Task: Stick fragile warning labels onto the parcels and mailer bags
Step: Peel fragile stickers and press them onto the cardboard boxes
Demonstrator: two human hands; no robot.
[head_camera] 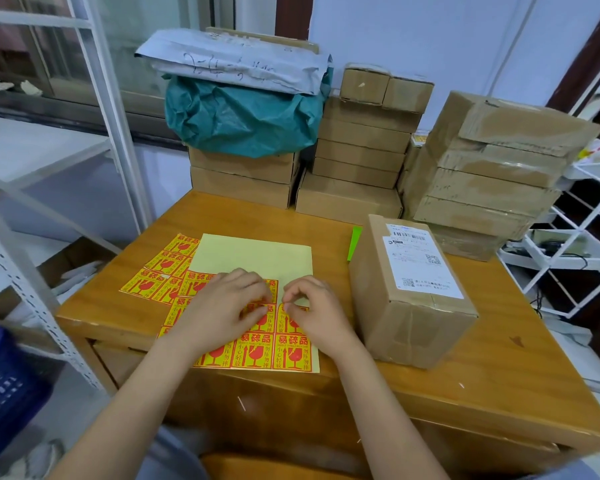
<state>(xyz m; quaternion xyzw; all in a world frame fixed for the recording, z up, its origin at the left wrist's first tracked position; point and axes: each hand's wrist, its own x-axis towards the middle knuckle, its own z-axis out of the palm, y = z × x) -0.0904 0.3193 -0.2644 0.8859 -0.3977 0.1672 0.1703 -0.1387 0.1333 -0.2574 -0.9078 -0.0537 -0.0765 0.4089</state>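
**Both hands on label sheet, picking at a sticker**

L hand (222, 306) lies on the sheet (257, 327) at desk (430, 393) centre, fingers curled down, pressing the sheet near the top of the label rows. R hand (312, 310) pinches at a label's (291, 322) top edge w/ thumb + forefinger; can't tell if it's lifted. Upper sheet is bare backing. 2nd sheet (160, 268) at 10 o'clock, partly under the first. Box (409, 292) w/ shipping slip at 3 o'clock, just beside. Box stacks (361, 157) at 12–2 o'clock; teal bag (243, 116) + grey mailer (236, 64) on stack at 12.
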